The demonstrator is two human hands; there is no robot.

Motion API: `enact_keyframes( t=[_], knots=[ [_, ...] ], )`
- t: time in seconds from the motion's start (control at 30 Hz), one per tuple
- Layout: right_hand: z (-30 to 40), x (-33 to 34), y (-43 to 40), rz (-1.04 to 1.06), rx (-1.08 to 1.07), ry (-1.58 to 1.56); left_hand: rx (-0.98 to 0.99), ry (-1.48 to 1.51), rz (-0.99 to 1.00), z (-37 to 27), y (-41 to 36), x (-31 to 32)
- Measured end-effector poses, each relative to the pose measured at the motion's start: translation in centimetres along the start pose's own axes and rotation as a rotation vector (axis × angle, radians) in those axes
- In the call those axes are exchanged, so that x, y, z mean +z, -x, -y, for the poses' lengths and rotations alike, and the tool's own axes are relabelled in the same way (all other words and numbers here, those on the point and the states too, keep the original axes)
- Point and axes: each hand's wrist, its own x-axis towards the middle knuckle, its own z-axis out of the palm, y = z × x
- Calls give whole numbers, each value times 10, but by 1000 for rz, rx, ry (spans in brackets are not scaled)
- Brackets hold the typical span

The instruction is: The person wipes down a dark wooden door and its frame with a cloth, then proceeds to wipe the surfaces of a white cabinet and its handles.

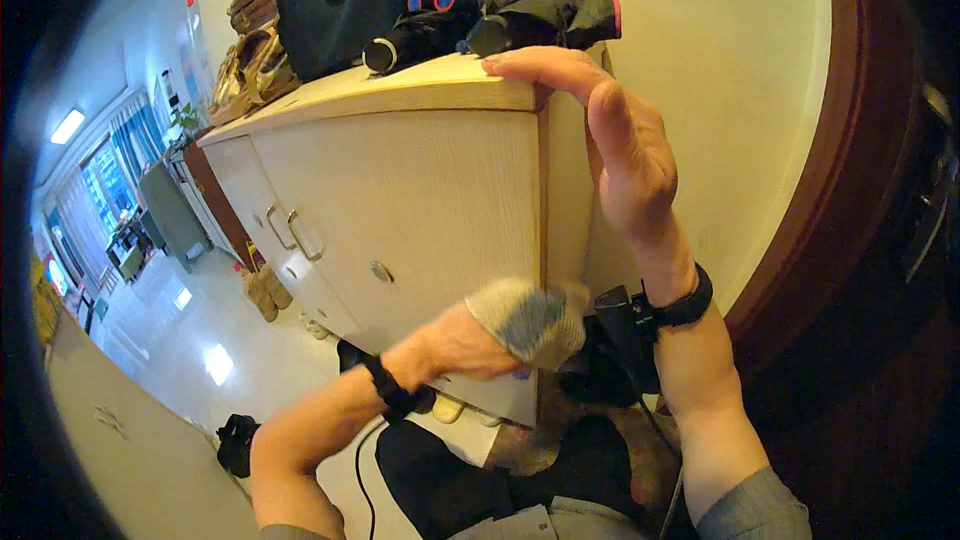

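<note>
A pale wooden cabinet (420, 187) with metal door handles stands before me. My left hand (461, 345) is low in front of its door near the right edge. A whitish cloth (536, 322) with a blue-grey patch, knitted in look, covers the fingers of that hand; cloth and hand are slightly blurred. My right hand (630, 135) is raised at the cabinet's upper right corner, holding nothing. Its fingers bend over the top, fingertips at or just above the surface, thumb apart. Whether they touch it I cannot tell.
On the cabinet top are a black bag (345, 7), brown bags (251, 52) and several dark folded items, umbrella-like (555, 15). Slippers (448, 409) sit under the cabinet, and tan shoes (262, 292) on the floor at left. A dark door frame (825, 202) rises at right.
</note>
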Motion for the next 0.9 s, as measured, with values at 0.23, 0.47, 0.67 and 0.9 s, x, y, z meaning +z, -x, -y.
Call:
enact_keyframes(
  t=[0.23,0.47,0.67,0.9],
  knots=[
    [4,3,0,-75,41,-143,-108,-350,-115,32,-72,-137],
    [5,-4,-2,-66,21,-86,-15,-375,-131,20,-84,-114],
    [7,1,-4,-63,26,-99,25,-332,-7,4,-36,-37],
    [8,6,-1,-96,-8,-89,74,-144,70,-45,37,103]
  ],
)
